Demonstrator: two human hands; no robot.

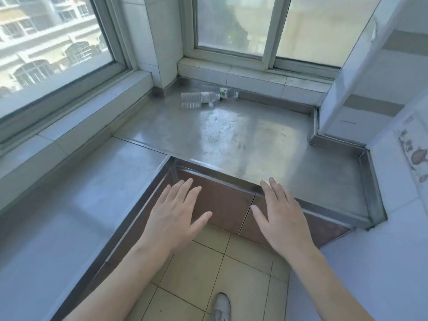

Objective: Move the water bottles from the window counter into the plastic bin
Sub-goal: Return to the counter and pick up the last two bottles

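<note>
Water bottles (200, 98), clear plastic, lie on their sides at the far edge of the steel table (266, 140), against the tiled sill under the window (266, 24). Left hand (176, 215) and right hand (281, 216) hover near, fingers spread, holding nothing, probably about to reach. No bin shows.

Beyond the fingertips, two clear ribbed water bottles (200, 97) carry white labels with green marks, lying on the dull grey steel counter (243, 135). Below the fingers, brown cabinet panels (222, 205) meet beige floor tiles (208, 262); a white shoe (221, 305) shows.
</note>
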